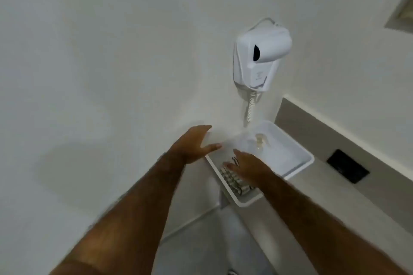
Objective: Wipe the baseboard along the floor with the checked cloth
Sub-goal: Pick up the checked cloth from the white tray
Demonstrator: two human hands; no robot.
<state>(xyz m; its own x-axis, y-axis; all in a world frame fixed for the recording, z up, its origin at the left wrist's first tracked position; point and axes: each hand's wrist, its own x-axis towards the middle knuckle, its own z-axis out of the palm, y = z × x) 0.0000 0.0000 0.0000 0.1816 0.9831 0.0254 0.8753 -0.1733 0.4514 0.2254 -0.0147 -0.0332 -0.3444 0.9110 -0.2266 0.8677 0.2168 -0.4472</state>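
1. Plainly, the job is at its very start: the checked cloth (232, 179) lies folded in the white tray (299, 169), at 5 o'clock from the wall-mounted hair dryer (261, 51).
2. The right hand (248, 167) lies flat on the cloth, fingers spread, not yet pinching it.
3. The left hand (194, 145), at 9 o'clock from the tray, is spread and empty at its far rim.
4. The baseboard (192, 221), at 7 o'clock below the tray, looks untouched; lifting the cloth and all the wiping remain.

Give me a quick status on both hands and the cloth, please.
Left hand open, at tray edge. Right hand open over checked cloth, which lies in the tray. Baseboard not started.
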